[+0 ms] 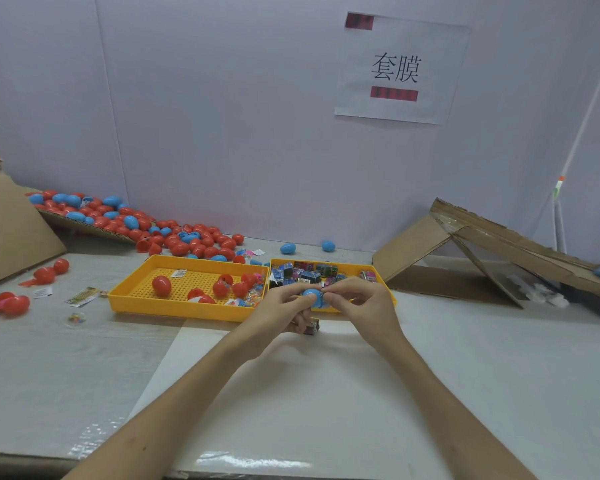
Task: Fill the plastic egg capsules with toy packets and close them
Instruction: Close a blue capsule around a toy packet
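Both hands meet at a blue egg capsule (pixel 313 296) held just in front of the right yellow tray (pixel 390 295). My left hand (pixel 280 312) grips it from the left, and a small dark packet (pixel 311 328) shows under its lower fingers. My right hand (pixel 359 304) pinches the capsule from the right. Whether the capsule is fully closed is hidden by the fingers. The right tray holds several toy packets (pixel 305 273). The left yellow tray (pixel 132 289) holds several red capsules (pixel 161 285) and clear packets (pixel 251 296).
A heap of red and blue capsules (pixel 128 220) spills from a cardboard ramp at the back left. Loose red capsules (pixel 9 304) and paper slips (pixel 83 296) lie at the left. Folded cardboard (pixel 482 258) stands at the right. Two blue capsules (pixel 288 248) lie behind the trays.
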The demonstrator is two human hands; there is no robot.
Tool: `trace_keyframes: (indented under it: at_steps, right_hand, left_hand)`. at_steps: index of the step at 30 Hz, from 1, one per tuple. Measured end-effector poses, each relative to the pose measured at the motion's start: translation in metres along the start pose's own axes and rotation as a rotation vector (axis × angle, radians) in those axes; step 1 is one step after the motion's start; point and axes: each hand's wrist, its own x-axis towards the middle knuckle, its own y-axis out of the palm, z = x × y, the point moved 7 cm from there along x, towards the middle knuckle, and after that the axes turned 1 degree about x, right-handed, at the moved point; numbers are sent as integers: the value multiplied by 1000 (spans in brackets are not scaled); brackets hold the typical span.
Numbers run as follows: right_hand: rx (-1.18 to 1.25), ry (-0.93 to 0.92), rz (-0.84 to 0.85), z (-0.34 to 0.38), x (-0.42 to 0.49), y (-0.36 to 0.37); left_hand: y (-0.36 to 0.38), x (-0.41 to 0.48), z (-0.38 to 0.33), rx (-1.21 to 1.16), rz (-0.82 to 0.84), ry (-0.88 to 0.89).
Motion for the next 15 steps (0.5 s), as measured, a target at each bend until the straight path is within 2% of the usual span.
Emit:
trace_keyframes:
  at_steps: [15]
  right_hand:
    - [36, 3, -11, 3, -1, 1]
  left_hand:
    - [-2, -1, 0, 4, -25, 1]
